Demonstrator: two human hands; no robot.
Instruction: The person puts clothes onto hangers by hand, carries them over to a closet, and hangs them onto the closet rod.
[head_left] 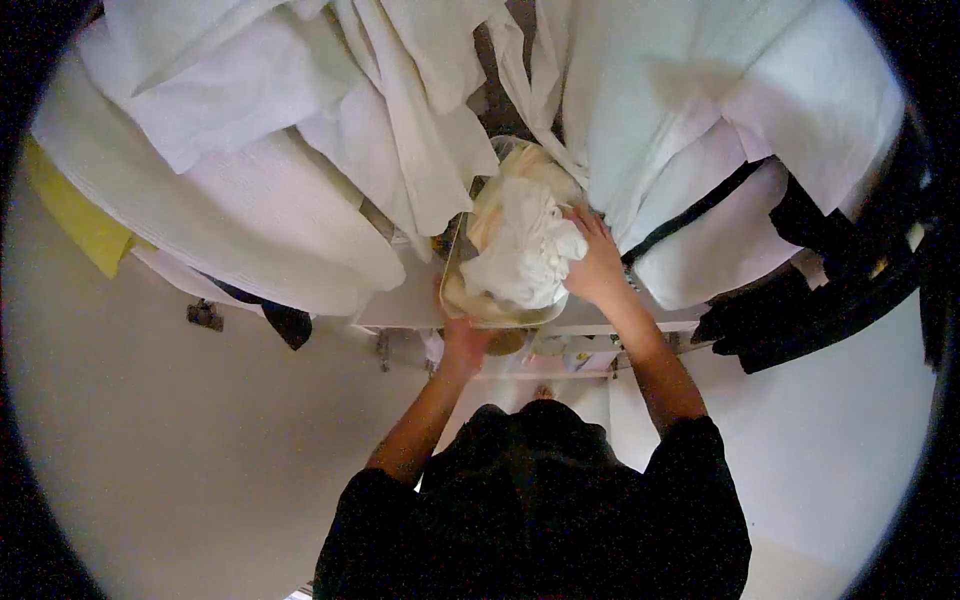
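A clear-sided container (452,275) filled with crumpled white cloth (520,240) is in the middle, among hanging garments. My left hand (465,335) grips the near left corner of the container, with its fingers partly hidden behind the wall. On the right side, my right hand (594,262) rests against the white cloth and the container's right edge, its fingers stretched forward and apart. Cream-coloured cloth (540,172) shows at the container's far end.
White garments hang on the left (270,200) and right (640,120). Dark clothes (790,320) are at the far right, a yellow cloth (80,215) at the far left. A shelf edge (590,328) runs below the container, with small items beneath.
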